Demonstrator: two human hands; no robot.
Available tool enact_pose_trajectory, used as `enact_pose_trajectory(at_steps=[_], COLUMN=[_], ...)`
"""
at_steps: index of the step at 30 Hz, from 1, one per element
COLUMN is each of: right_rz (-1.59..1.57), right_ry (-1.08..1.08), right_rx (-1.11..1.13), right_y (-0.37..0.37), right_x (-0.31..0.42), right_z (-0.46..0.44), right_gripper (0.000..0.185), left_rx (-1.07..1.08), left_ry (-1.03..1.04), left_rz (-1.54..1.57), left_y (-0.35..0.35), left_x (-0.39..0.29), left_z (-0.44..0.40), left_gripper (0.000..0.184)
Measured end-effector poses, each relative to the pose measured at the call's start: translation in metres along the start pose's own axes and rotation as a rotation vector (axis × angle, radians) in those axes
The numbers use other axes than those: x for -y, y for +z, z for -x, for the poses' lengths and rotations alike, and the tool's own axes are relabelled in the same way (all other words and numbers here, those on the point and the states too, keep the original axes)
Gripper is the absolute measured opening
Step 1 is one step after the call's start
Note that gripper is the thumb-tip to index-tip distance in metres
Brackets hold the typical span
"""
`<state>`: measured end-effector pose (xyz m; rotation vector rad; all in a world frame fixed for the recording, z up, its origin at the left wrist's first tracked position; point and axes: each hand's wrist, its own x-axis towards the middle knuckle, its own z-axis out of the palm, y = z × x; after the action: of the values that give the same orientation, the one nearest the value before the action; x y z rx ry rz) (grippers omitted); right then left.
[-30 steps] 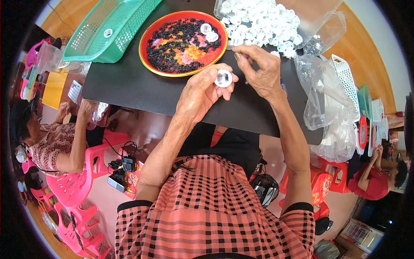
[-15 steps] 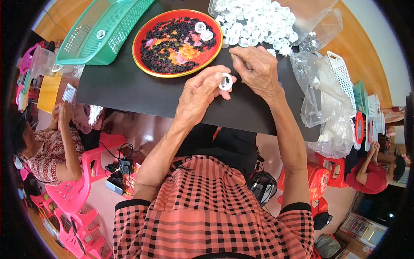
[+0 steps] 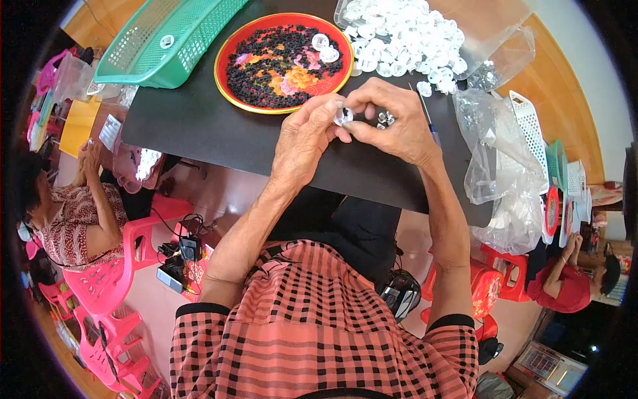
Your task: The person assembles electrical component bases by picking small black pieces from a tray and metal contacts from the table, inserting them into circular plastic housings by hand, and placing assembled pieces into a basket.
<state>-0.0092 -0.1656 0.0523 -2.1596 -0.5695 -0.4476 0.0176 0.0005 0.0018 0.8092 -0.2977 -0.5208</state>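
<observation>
A round white plastic piece (image 3: 343, 116) is pinched in my left hand (image 3: 307, 136), in front of the red tray. My right hand (image 3: 397, 121) meets it from the right, with thumb and index finger at the piece's edge. Several small shiny clear or metallic bits (image 3: 385, 120) show within the right hand's curled fingers. Small black parts (image 3: 266, 63) cover much of the red round tray (image 3: 220, 81), where two white discs (image 3: 324, 48) also lie. Behind my right hand spreads a heap of white pieces (image 3: 405, 36).
A green basket (image 3: 174, 73) stands at the back left with one white piece inside. A pen-like tool (image 3: 428, 116) lies right of my right hand, near clear plastic bags (image 3: 508, 193). One person (image 3: 80, 219) sits at left, another (image 3: 565, 282) at right.
My right hand has come left and down to the white piece, its fingers now touching it. The small shiny bits and the pen-like tool have come into clearer view.
</observation>
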Motion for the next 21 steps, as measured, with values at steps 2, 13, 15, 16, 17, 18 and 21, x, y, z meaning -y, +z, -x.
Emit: enact_pose_trajectory(at_steps=[2, 13, 15, 16, 17, 18, 21], right_rz=[-0.002, 0.043, 0.038, 0.035, 0.035, 0.03, 0.03], right_ry=[0.009, 0.002, 0.011, 0.022, 0.025, 0.026, 0.048], right_rx=[0.007, -0.001, -0.003, -0.01, -0.012, -0.022, -0.016], right_y=[0.0019, 0.0045, 0.0056, 0.006, 0.0063, 0.0064, 0.0049], right_x=[-0.0025, 0.0012, 0.0017, 0.0017, 0.002, 0.0025, 0.0015], right_z=[0.002, 0.0028, 0.0029, 0.0032, 0.0029, 0.0027, 0.0026], right_gripper=[0.026, 0.028, 0.028, 0.028, 0.028, 0.027, 0.026], left_rx=[-0.049, -0.041, -0.031, -0.038, -0.044, -0.042, -0.05], left_ry=[0.008, 0.055, 0.055, 0.057, 0.057, 0.051, 0.046], left_rz=[-0.008, -0.043, -0.035, -0.027, -0.018, -0.017, -0.025], left_y=[0.0018, -0.0009, -0.0016, -0.0006, 0.0001, 0.0002, 0.0003], left_x=[-0.0008, 0.0026, 0.0024, 0.0022, 0.0021, 0.0024, 0.002], left_z=[0.0007, 0.0, 0.0003, 0.0006, 0.0006, 0.0009, 0.0002], left_gripper=[0.031, 0.034, 0.034, 0.034, 0.035, 0.035, 0.034])
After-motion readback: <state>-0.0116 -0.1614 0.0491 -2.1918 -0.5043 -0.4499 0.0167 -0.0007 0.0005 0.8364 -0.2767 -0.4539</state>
